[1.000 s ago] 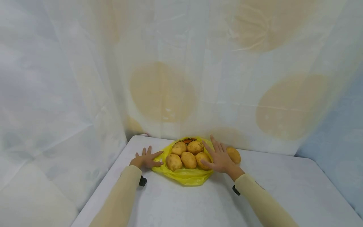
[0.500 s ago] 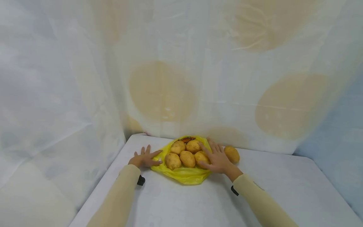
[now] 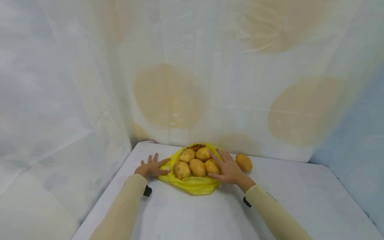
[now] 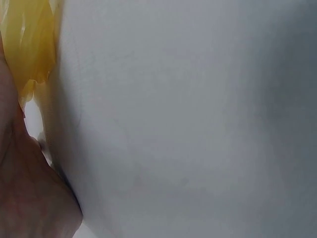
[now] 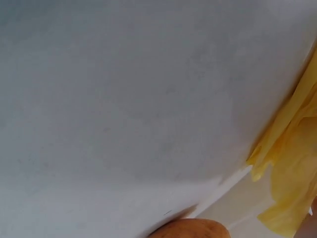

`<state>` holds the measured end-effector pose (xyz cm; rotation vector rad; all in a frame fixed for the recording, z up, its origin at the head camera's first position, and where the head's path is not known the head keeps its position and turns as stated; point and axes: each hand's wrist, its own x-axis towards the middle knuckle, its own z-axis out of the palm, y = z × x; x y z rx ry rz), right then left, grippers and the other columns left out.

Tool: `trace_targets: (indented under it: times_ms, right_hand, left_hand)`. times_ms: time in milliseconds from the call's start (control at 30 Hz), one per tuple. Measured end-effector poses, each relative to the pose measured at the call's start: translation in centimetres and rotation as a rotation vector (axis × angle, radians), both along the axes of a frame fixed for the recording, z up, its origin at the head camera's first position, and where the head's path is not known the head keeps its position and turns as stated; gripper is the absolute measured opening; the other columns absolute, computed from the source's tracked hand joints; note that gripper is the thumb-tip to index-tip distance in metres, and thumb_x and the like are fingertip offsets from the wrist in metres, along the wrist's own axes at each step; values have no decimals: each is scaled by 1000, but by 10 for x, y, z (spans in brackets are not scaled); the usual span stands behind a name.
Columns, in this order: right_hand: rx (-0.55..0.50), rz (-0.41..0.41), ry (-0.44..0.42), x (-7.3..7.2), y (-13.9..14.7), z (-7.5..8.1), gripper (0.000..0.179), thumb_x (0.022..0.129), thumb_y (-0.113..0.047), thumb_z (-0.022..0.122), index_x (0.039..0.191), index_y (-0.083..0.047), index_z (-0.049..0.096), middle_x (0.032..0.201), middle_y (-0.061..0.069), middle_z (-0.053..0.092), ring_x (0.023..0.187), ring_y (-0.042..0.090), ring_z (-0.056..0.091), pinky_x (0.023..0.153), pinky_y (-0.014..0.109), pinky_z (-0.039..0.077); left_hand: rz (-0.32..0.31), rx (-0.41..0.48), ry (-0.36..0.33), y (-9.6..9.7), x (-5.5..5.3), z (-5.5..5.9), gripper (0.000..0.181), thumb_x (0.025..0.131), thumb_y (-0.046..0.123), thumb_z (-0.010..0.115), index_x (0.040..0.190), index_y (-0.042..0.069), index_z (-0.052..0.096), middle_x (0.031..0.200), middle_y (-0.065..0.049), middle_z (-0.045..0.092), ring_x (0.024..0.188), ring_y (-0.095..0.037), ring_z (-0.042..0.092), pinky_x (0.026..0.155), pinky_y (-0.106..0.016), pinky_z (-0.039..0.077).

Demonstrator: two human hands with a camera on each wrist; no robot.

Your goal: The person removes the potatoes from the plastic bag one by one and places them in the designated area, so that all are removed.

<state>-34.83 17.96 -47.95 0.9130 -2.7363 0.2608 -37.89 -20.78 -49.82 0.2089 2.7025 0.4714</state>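
Several potatoes (image 3: 197, 167) lie in a yellow plastic bag (image 3: 198, 188) on the white table. The bag's mouth is spread wide around them. At its left edge my left hand (image 3: 151, 168) rests with fingers spread, thumb and forefinger touching the plastic. My right hand (image 3: 230, 170) lies spread along the right side, its fingers against the bag and near the rightmost potatoes. One loose potato (image 3: 244, 162) sits on the table just beyond the right hand. In the left wrist view, part of the left hand (image 4: 34, 188) shows beside the bag (image 4: 29, 39).
The white table (image 3: 186, 220) runs back to a pale curtain (image 3: 234, 83) with large tan circles. Another white sheet (image 3: 60, 133) hangs along the left edge, and a bluish one (image 3: 360, 146) stands at the right.
The right hand has shifted slightly, its fingers lower and closer along the bag's right side. The left hand stays at the left edge. The whole view has drifted a little.
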Motion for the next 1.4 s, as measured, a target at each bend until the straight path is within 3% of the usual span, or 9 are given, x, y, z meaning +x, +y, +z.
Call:
trace_targets:
  times_ms: [133, 267, 533, 667, 733, 933, 1100, 1300, 1400]
  right_hand:
    - [-5, -12, -40, 0, -3, -1, 92, 88, -70, 55, 158, -21, 23, 163, 18, 20, 145, 44, 29, 109, 69, 30]
    - [-33, -19, -67, -1, -6, -2, 91, 87, -69, 57, 158, -23, 23, 162, 17, 21, 144, 44, 29, 109, 69, 30]
    - [-53, 2, -91, -1, -9, -5, 91, 85, -67, 61, 157, -22, 27, 161, 19, 25, 144, 43, 31, 109, 65, 34]
    - [-58, -2, -115, 2, -9, -5, 89, 84, -61, 67, 154, -19, 33, 156, 18, 34, 140, 42, 39, 109, 61, 36]
    - [-49, 8, -83, 3, -9, -5, 85, 83, -58, 69, 150, -15, 40, 151, 17, 41, 137, 40, 43, 110, 59, 37]
    - [5, 2, -18, 2, -9, -7, 77, 81, -56, 72, 141, -14, 51, 142, 11, 53, 132, 33, 48, 111, 56, 35]
    - [-17, -19, -90, 1, -7, -4, 78, 80, -53, 75, 143, -15, 49, 143, 13, 53, 131, 34, 51, 109, 55, 39]
    - [-53, -46, -220, 4, -7, -6, 82, 80, -47, 78, 147, -16, 43, 145, 17, 49, 130, 38, 50, 106, 56, 42]
    - [-47, -56, -248, 3, -8, -7, 82, 81, -46, 77, 149, -17, 41, 147, 17, 47, 132, 36, 48, 107, 55, 42]
  left_hand:
    - [8, -19, -8, -4, -5, -5, 89, 80, 82, 49, 155, 43, 22, 166, -17, -13, 150, -46, -15, 107, -76, -14]
    - [16, -23, 3, -10, -12, -12, 91, 78, 86, 47, 155, 45, 22, 166, -15, -14, 150, -45, -15, 108, -76, -14]
    - [3, 12, -1, -8, 2, -6, 86, 83, 77, 53, 156, 41, 23, 165, -22, -12, 148, -50, -15, 105, -78, -14]
    - [-4, 11, 7, -2, 10, 1, 84, 85, 74, 53, 156, 39, 24, 165, -22, -10, 149, -50, -13, 107, -77, -13]
    - [-9, 7, 9, 0, 14, 4, 82, 88, 73, 51, 157, 38, 23, 165, -21, -11, 149, -49, -12, 108, -77, -11]
    - [-20, -25, 30, 3, 6, 1, 79, 88, 72, 49, 156, 40, 24, 166, -19, -10, 150, -48, -12, 109, -76, -10]
    - [-13, -12, 26, 6, 5, 3, 78, 89, 70, 50, 156, 39, 25, 166, -20, -10, 150, -48, -12, 109, -76, -11]
    - [-6, 0, 18, 4, 1, -5, 82, 83, 78, 51, 154, 44, 28, 166, -20, -9, 149, -50, -11, 106, -78, -11]
    - [-10, 6, 24, 4, 2, -4, 82, 83, 78, 51, 154, 43, 29, 165, -22, -7, 149, -52, -10, 106, -79, -10]
